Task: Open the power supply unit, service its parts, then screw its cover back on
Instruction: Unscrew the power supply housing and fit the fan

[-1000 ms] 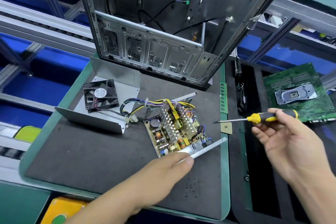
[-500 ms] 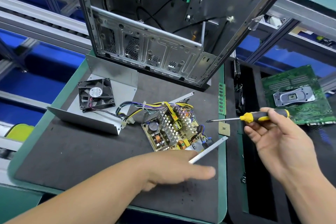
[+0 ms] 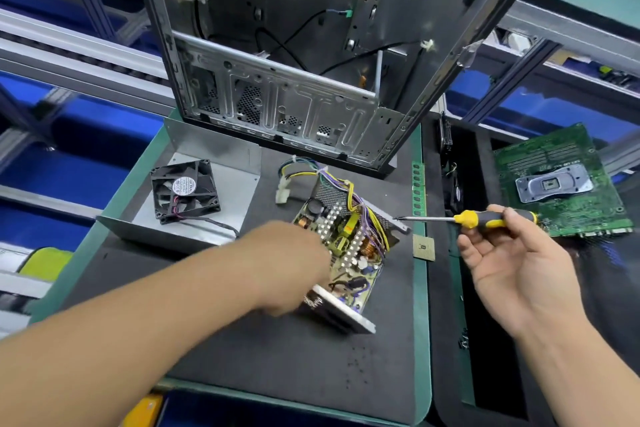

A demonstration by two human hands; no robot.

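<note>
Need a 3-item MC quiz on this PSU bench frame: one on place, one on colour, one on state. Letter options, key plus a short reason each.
1. Where does the black fan lie?
A. on the removed metal cover
B. inside the computer case
C. on the green motherboard

2. What colours is the handle of the screwdriver?
A. red and white
B. yellow and black
C. plain blue

3. What state is the power supply unit in?
A. shut, cover screwed on
B. open, circuit board bare
C. still mounted in the case

Key:
1 A, the fan rests on the bent metal cover at the mat's left.
2 B, yellow collar and black grip show in the right hand.
3 B, board and wires lie exposed at the left hand.
</note>
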